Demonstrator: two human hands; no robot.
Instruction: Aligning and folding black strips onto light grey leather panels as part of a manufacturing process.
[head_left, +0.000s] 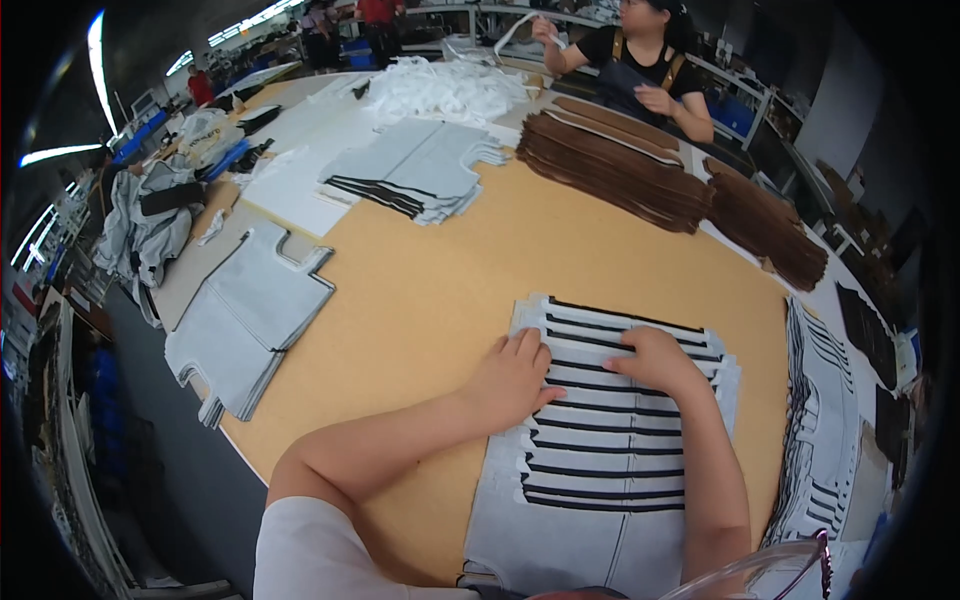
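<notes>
Before me on the tan table lies a grey cut panel (570, 540) with a row of black and white strips (592, 431) running across it. My left hand (514, 379) rests palm down at the strips' left ends, fingers slightly spread. Over the upper right part of the strips, my right hand (660, 360) touches one black strip with thumb and forefinger; whether it pinches the strip I cannot tell. The rim of a pair of clear glasses (772, 562) shows at the bottom right.
Grey panels are stacked on the table (405, 300) at left (251, 300), at the back (420, 161) and at right (825, 420). Brown pieces (615, 169) lie at the back right, near a white strip pile (450, 86). Beyond them a co-worker (645, 67) holds a white strip.
</notes>
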